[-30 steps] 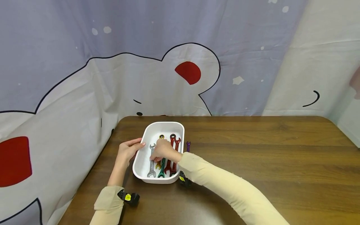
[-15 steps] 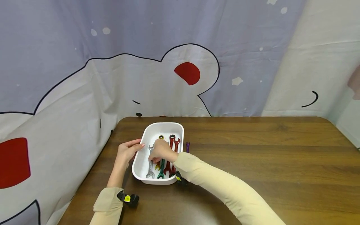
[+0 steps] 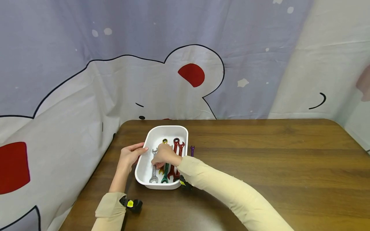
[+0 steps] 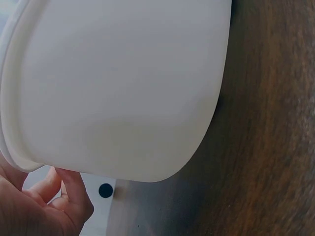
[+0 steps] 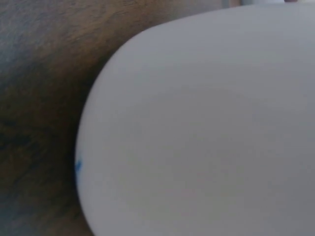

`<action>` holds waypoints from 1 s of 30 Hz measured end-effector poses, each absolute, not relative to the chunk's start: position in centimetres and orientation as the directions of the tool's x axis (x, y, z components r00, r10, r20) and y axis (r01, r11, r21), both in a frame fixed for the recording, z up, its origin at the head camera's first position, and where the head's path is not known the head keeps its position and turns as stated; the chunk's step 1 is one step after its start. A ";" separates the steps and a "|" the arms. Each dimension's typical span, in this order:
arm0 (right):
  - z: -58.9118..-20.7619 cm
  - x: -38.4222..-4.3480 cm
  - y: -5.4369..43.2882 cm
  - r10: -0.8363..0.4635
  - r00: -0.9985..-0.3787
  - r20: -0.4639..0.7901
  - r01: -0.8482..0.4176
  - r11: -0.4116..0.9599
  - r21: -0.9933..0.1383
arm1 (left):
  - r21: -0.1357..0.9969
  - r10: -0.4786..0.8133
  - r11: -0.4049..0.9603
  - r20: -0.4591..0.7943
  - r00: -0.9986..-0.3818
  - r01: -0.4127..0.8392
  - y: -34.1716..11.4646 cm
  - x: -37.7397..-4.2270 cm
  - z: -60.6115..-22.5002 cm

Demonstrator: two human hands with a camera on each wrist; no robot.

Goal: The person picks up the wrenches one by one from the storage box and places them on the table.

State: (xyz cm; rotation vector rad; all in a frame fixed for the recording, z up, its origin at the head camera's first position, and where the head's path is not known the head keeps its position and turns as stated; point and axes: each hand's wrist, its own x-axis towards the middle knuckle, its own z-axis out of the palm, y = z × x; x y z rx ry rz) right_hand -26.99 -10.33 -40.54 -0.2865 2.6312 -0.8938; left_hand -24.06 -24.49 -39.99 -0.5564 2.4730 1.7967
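Head view: smooth rounded white plastic tray (image 3: 185, 136), metal wrenches (image 3: 170, 168) inside.

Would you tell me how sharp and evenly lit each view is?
Head view: evenly lit, sharp, edges bowed by the wide lens. Left wrist view: white tray fairly sharp, table grain soft. Right wrist view: tray wall fills the frame, blurred, dim.

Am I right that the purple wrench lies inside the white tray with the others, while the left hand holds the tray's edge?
Not quite. The purple wrench lies on the table, just outside the tray on its right side, as the head view shows. The rest stands: the left hand holds the tray's edge.
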 end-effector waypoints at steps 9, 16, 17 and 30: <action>-40.6 -27.1 -10.4 -0.280 -0.915 -0.291 -0.035 0.774 -0.633 | 0.904 -0.281 0.282 -0.241 -0.929 -0.320 -24.5 -24.1 -40.0; -40.4 -27.1 -10.6 -0.255 -0.907 -0.336 0.027 0.760 -0.649 | 0.907 -0.284 0.280 -0.237 -0.929 -0.316 -24.4 -24.1 -40.0; -40.4 -27.1 -10.6 -0.255 -0.904 -0.342 0.033 0.757 -0.652 | 0.907 -0.284 0.278 -0.236 -0.929 -0.315 -24.4 -24.1 -39.9; -40.8 -27.4 -10.4 -0.254 -0.893 -0.371 0.078 0.725 -0.684 | 0.912 -0.267 0.271 -0.237 -0.934 -0.308 -24.5 -24.1 -39.8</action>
